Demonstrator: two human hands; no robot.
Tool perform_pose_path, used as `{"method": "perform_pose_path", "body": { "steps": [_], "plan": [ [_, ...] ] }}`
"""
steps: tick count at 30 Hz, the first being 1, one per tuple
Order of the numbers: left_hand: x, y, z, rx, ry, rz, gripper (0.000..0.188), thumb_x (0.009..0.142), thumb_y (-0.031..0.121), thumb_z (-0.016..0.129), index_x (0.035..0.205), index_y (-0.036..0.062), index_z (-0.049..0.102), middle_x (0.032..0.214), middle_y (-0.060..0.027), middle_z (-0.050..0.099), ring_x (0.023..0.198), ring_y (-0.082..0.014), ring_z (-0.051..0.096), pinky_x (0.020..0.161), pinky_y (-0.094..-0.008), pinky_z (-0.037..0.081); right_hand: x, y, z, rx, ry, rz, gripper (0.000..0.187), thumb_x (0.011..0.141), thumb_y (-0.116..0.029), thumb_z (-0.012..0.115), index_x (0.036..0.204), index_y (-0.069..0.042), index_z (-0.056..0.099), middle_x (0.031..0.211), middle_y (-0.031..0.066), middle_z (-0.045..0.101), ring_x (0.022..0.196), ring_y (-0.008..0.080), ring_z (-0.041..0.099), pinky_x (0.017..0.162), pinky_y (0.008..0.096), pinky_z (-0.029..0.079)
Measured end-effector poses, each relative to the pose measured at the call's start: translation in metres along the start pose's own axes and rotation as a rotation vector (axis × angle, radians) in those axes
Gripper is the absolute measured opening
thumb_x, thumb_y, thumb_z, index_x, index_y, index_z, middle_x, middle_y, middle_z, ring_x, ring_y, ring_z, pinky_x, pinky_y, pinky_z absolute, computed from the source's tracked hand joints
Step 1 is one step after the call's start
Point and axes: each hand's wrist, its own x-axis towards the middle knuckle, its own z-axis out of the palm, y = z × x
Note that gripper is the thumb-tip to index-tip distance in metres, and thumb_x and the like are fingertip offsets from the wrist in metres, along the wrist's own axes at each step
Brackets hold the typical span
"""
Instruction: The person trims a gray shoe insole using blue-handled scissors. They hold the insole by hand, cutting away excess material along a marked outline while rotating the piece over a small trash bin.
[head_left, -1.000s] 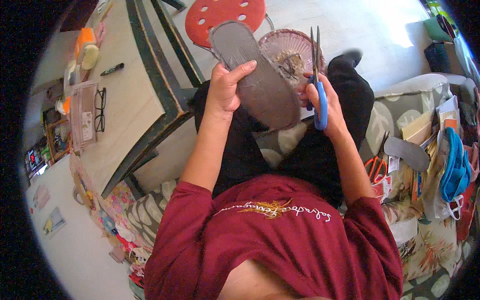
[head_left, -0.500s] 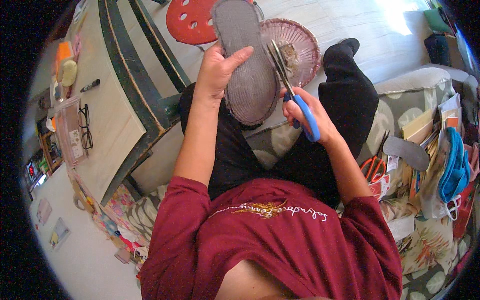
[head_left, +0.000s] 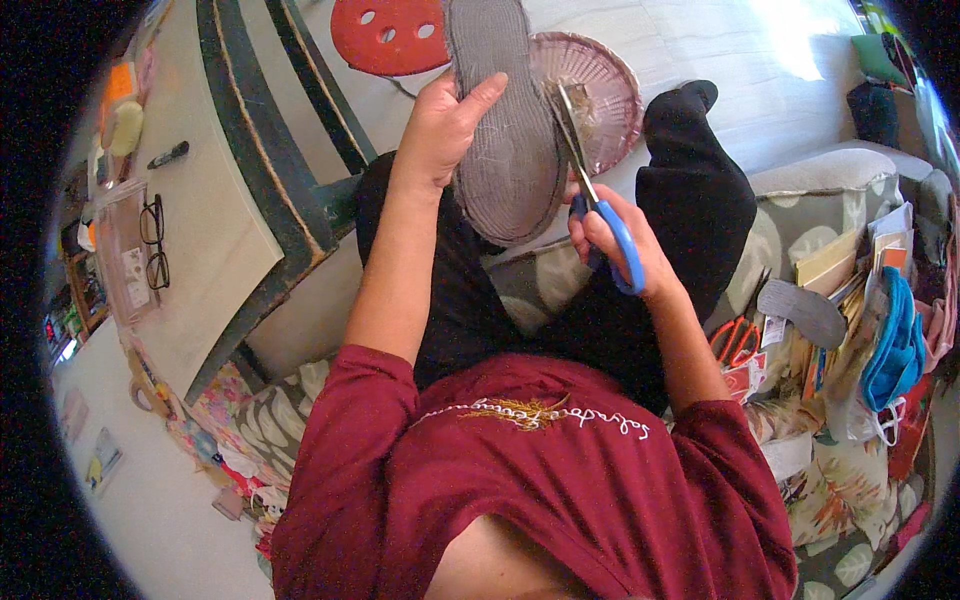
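Observation:
My left hand (head_left: 443, 125) is closed around the left edge of a grey ribbed shoe sole (head_left: 508, 150), its thumb pressed on the upper face. The sole is held lengthwise over my lap, and its far end runs out of the picture. In my right hand (head_left: 625, 235) are blue-handled scissors (head_left: 622, 245), with fingers through the loops. Their blades point away from me, slightly parted, along the sole's right edge. Whether they touch the edge I cannot tell. Beyond the blades lies a pink ribbed round tray (head_left: 622, 90) with small scraps in it.
A red stool (head_left: 390, 50) stands at the far left, past a dark green wooden frame (head_left: 250, 130). Glasses (head_left: 155, 240) and a black marker (head_left: 168, 155) lie on the left table. On the patterned sofa at right are another grey sole (head_left: 802, 312), orange-handled scissors (head_left: 737, 342) and a blue cloth item (head_left: 893, 345).
The scissors have shifted slightly toward me and tilted, and their blades look a little less parted. The sole has moved slightly right in view, still in my left hand.

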Motion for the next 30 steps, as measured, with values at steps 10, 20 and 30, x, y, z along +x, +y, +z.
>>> {"method": "perform_pose_path", "body": {
  "steps": [10, 20, 30],
  "plan": [
    [0.0, -0.001, -0.002, -0.054, -0.085, -0.094, 0.029, 0.084, 0.017, 0.061, 0.107, -0.001, 0.055, 0.096, -0.0046, 0.061, 0.083, -0.0125, 0.058, 0.076, -0.0267, 0.046, 0.003, -0.003, 0.004, -0.177, 0.067, -0.012, 0.05, 0.082, -0.039, 0.057, 0.109, 0.002, 0.049, 0.07, 0.0018, 0.051, 0.061, 0.009, 0.049, 0.056, 0.0225, 0.042],
    [-0.003, -0.004, 0.0, -0.028, -0.18, -0.064, 0.041, 0.069, 0.004, 0.07, 0.106, -0.0012, 0.054, 0.095, -0.0088, 0.062, 0.081, -0.017, 0.061, 0.076, -0.0286, 0.049, 0.006, -0.004, 0.01, -0.249, 0.142, -0.027, 0.048, 0.079, -0.031, 0.064, 0.113, -0.001, 0.05, 0.081, 0.0031, 0.055, 0.07, 0.0093, 0.05, 0.063, 0.0239, 0.042],
    [0.0, -0.003, -0.005, 0.013, -0.162, 0.056, 0.035, 0.07, 0.003, 0.068, 0.103, 0.0009, 0.057, 0.096, -0.006, 0.063, 0.086, -0.0148, 0.06, 0.081, -0.0276, 0.046, 0.001, -0.005, 0.004, -0.227, 0.121, -0.007, 0.055, 0.076, -0.029, 0.068, 0.118, -0.001, 0.046, 0.084, 0.0033, 0.053, 0.078, 0.0117, 0.049, 0.071, 0.0259, 0.043]
  ]
}}
